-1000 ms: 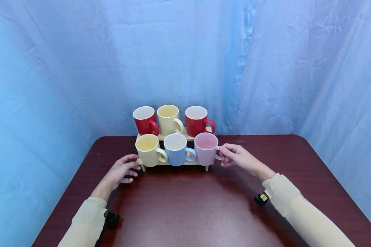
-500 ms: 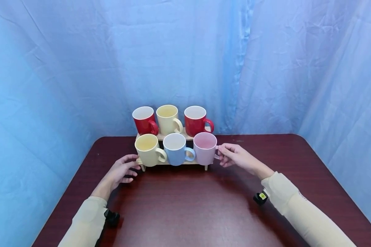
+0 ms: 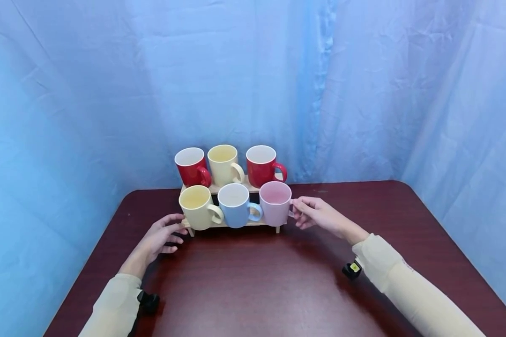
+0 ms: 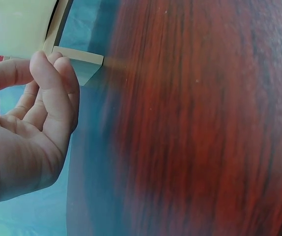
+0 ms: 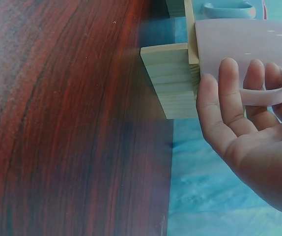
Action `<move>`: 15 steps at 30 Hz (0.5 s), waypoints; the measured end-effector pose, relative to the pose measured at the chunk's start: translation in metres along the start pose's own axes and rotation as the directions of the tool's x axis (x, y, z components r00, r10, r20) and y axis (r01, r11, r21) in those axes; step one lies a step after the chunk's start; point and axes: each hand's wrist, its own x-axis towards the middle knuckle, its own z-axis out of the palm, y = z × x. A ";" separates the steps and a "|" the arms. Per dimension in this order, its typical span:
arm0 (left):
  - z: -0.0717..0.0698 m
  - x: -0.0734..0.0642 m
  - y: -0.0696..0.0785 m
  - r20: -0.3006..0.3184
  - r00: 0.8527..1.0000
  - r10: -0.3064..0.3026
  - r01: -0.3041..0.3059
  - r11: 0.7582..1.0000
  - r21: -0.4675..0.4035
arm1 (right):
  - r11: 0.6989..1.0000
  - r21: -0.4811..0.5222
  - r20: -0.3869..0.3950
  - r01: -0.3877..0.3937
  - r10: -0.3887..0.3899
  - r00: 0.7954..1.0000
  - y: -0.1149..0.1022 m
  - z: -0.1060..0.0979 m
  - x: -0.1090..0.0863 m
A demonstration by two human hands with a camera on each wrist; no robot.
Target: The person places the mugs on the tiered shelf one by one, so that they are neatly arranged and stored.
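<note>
My right hand [image 3: 320, 217] pinches the handle of a pink mug [image 3: 275, 206], which stands upright at the right end of the lower tier of a wooden two-tier rack [image 3: 253, 222]. In the right wrist view the handle [image 5: 259, 97] lies among the fingers, with two lower fingers in front of the mug's wall. At the rack's left end, my left hand [image 3: 158, 241] has loosely bent fingertips right at the shelf corner, beside a yellow mug [image 3: 196, 210]. A light blue mug [image 3: 234, 208] stands between the yellow and pink ones. All three handles point right.
On the upper tier stand a red mug [image 3: 190, 172], another yellow mug [image 3: 223, 168] and a second red mug [image 3: 260, 171]. The rack sits toward the back of a dark red-brown wooden table [image 3: 244, 281]. Blue curtains [image 3: 219, 84] hang behind and at both sides.
The head view has shifted slightly, so the rack, mugs and hands appear a little farther left. Both hands keep their places at the rack and the pink mug.
</note>
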 end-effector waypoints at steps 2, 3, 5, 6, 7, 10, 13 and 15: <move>0.002 0.002 0.000 0.009 1.000 0.010 -0.010 1.000 -0.002 | 1.000 -0.020 -0.014 -0.004 0.004 1.000 -0.001 -0.001 -0.002; 0.002 0.003 -0.001 0.013 1.000 0.016 -0.016 1.000 -0.001 | 0.999 -0.035 -0.020 -0.006 0.006 1.000 -0.001 -0.003 -0.003; 0.002 0.005 -0.001 0.014 1.000 0.027 -0.027 1.000 0.010 | 0.997 -0.078 -0.033 -0.008 0.005 0.999 -0.003 -0.006 -0.006; 0.002 0.006 -0.002 0.013 0.999 0.036 -0.036 0.999 0.021 | 0.993 -0.116 -0.042 -0.005 0.000 0.999 -0.005 -0.009 -0.007; 0.002 0.006 -0.002 0.008 0.999 0.041 -0.042 0.999 0.035 | 0.988 -0.153 -0.047 0.002 -0.009 0.999 -0.007 -0.011 -0.008; -0.003 0.005 -0.002 -0.008 0.997 0.073 -0.072 0.991 0.111 | 0.938 -0.343 -0.081 0.049 -0.081 0.993 -0.015 -0.023 -0.012; -0.009 0.002 0.002 -0.011 0.982 0.186 -0.176 0.944 0.277 | 0.804 -0.583 -0.118 0.119 -0.229 0.966 -0.026 -0.043 -0.022; -0.013 -0.001 0.007 -0.008 0.939 0.343 -0.300 0.833 0.464 | 0.671 -0.726 -0.126 0.151 -0.346 0.930 -0.032 -0.059 -0.031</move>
